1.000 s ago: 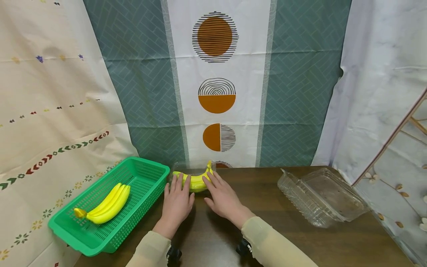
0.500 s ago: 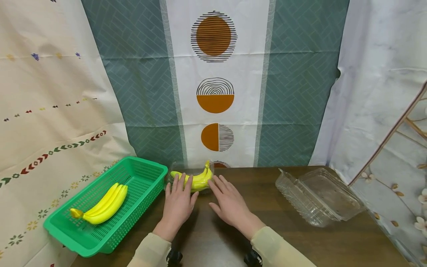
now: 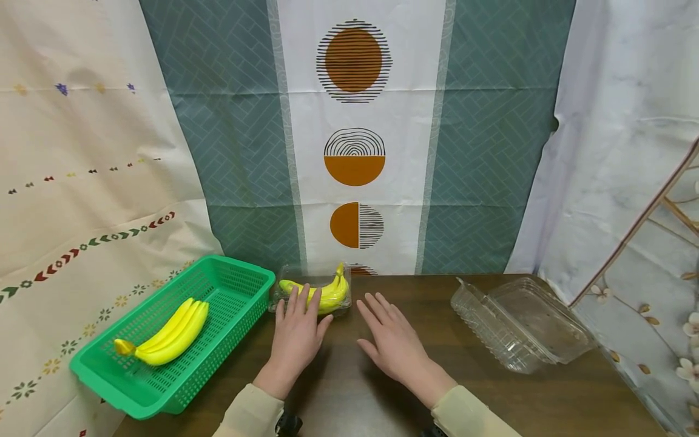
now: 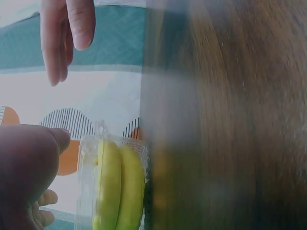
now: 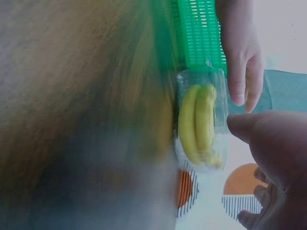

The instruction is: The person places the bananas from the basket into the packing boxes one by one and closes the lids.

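A bunch of yellow bananas [image 3: 330, 295] lies inside a clear plastic clamshell box [image 3: 295, 272] at the back of the table, against the wall cloth. My left hand [image 3: 297, 335], fingers spread and straight, is in front of the box and covers part of its near side; in the wrist views it appears apart from the box. To the box's right, my right hand [image 3: 394, 343] hovers over the table with extended fingers and holds nothing. Both bananas [image 4: 120, 184] show through the clear wall in the left wrist view.
On the left stands a green plastic basket [image 3: 235, 332] with another bunch of bananas [image 3: 172, 334] in it. An open clear clamshell box [image 3: 524, 325] lies at the right of the brown table [image 3: 349, 394]. Patterned cloths [image 3: 486, 152] hang behind and at the sides.
Both hands have drawn back from the box with the bananas. The right hand moved right and toward me; the left moved slightly back. The box stays where it was.
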The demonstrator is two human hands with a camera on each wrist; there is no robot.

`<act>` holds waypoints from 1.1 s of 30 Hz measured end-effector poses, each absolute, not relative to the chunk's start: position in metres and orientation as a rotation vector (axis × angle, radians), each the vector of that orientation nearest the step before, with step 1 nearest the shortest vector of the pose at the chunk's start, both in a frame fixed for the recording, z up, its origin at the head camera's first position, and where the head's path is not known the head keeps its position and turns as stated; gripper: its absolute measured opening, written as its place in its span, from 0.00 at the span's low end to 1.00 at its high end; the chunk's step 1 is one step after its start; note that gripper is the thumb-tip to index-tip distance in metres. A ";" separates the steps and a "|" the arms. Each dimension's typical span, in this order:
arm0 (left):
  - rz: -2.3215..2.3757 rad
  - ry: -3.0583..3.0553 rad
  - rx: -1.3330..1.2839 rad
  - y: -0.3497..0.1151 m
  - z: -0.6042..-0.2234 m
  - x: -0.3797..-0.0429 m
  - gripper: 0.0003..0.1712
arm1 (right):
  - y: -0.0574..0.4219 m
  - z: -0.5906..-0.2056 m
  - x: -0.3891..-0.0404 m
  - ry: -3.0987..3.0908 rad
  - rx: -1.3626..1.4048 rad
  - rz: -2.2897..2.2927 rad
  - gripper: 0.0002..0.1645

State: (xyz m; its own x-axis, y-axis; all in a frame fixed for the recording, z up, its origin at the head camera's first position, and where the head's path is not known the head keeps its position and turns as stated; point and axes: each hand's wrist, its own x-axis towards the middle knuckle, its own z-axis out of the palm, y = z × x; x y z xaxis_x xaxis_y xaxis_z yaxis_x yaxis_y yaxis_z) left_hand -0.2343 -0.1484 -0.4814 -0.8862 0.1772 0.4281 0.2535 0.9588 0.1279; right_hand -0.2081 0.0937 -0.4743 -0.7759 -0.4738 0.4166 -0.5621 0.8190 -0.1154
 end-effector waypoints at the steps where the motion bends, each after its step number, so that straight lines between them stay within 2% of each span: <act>1: -0.253 -2.690 -0.313 -0.148 -0.482 -0.234 0.42 | 0.095 -0.474 -0.207 -2.633 0.777 0.327 0.47; 33: -0.300 -2.716 -0.436 -0.121 -0.475 -0.220 0.41 | 0.136 -0.475 -0.170 -2.646 0.682 0.312 0.49</act>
State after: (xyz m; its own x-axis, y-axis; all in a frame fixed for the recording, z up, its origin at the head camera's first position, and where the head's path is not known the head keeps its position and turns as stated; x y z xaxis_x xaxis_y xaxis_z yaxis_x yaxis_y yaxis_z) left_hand -0.2198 -0.1211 -0.4752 -0.8826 0.2592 0.3921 0.3385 0.9293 0.1476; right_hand -0.1699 0.1360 -0.4748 -0.8061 -0.4159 0.4211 -0.5025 0.8569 -0.1155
